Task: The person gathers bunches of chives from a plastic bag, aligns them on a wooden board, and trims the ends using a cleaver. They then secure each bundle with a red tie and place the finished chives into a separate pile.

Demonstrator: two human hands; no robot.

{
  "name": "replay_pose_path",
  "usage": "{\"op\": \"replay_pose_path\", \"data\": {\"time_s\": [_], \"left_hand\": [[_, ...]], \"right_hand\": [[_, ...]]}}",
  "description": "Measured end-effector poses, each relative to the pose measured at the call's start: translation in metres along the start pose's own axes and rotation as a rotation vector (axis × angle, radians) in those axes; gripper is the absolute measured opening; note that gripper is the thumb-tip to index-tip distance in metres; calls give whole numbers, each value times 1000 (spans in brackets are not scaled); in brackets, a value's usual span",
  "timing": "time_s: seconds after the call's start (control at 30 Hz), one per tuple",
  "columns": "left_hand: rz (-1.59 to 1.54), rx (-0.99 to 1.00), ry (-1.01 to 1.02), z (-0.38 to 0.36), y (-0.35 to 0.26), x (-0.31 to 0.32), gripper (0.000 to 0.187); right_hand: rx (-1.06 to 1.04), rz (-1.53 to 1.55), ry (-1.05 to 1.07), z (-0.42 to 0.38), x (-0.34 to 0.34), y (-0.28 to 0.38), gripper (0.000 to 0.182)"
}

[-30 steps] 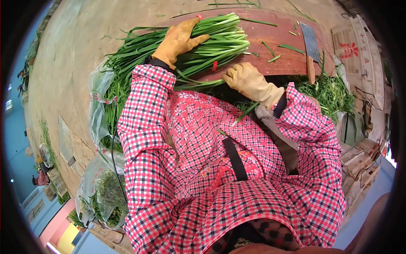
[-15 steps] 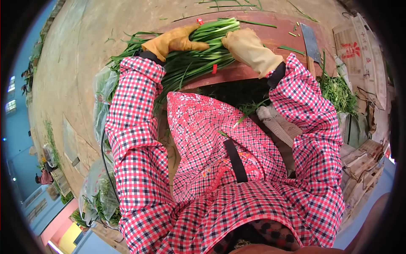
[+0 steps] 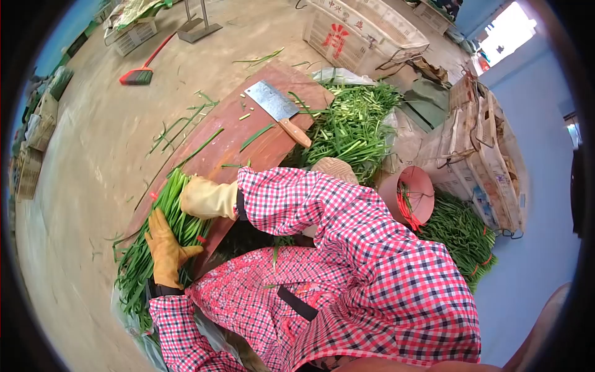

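A bundle of long green stalks lies across the left end of a reddish board, with red ties near it. My left hand, in an orange-tan glove, rests on the stalks with thumb and fingers spread. My right hand, in a cream glove, is closed at the pale ends of the bundle; its fingertips are hidden against the stalks. Further along the board lies a cleaver with a wooden handle, beside loose green pieces.
Cut greens are heaped right of the board. A pink bucket holds red ties. Beyond are crates, tied greens, a red broom and a metal stand.
The view has swung right, so the board and both hands now appear further left and lower. The bucket, crates and broom have come into view. Both hands remain at the bundle.
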State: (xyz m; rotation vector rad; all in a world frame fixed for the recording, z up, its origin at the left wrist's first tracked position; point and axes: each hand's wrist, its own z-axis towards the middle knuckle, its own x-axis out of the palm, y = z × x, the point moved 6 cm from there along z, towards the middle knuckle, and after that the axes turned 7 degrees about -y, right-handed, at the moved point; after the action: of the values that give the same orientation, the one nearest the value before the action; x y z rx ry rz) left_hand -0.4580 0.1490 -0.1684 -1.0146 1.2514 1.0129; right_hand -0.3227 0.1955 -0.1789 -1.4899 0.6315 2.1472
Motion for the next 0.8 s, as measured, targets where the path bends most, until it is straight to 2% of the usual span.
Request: {"op": "replay_pose_path", "data": {"time_s": [0.07,0.17,0.27,0.3,0.37,0.4,0.47,0.5,0.53,0.57,0.6,0.63,0.67,0.7,0.8], "left_hand": [[-30,-6,-25,0,2,2,138],[-52,40,-109,-6,15,3,129],[-48,46,-143,-2,19,-9,124],[-54,43,-151,1,18,-7,123],[-48,16,-141,-7,23,-5,122],[-32,-4,-104,-16,27,-8,118],[-170,87,-226,-16,31,-6,111],[-239,133,-288,-7,36,0,108],[-294,123,-335,-20,36,-9,103],[-296,84,-374,-24,31,-13,99],[-184,92,-340,-28,31,-10,96],[-159,45,-312,-23,34,-6,97],[-98,11,-234,-26,39,-3,106],[-31,4,-313,-43,45,-1,113],[25,-64,-191,-45,45,-3,120]], "right_hand": [[-41,15,-60,-4,-5,1,16],[126,-20,-33,-15,-22,7,14],[250,-234,-43,-12,-49,21,23],[247,-96,-77,-2,-62,25,22],[97,45,-578,19,-80,47,16],[134,70,-587,37,-65,50,17],[210,119,-602,65,-42,56,19],[286,121,-528,57,-34,31,16],[344,76,-459,55,-22,38,14],[347,70,-453,63,24,30,15],[216,-95,-375,58,28,33,18],[230,-95,-399,70,52,18,19],[252,-84,-297,77,49,25,16],[255,-18,-305,78,39,41,23],[128,-112,-475,74,33,53,36]]}}
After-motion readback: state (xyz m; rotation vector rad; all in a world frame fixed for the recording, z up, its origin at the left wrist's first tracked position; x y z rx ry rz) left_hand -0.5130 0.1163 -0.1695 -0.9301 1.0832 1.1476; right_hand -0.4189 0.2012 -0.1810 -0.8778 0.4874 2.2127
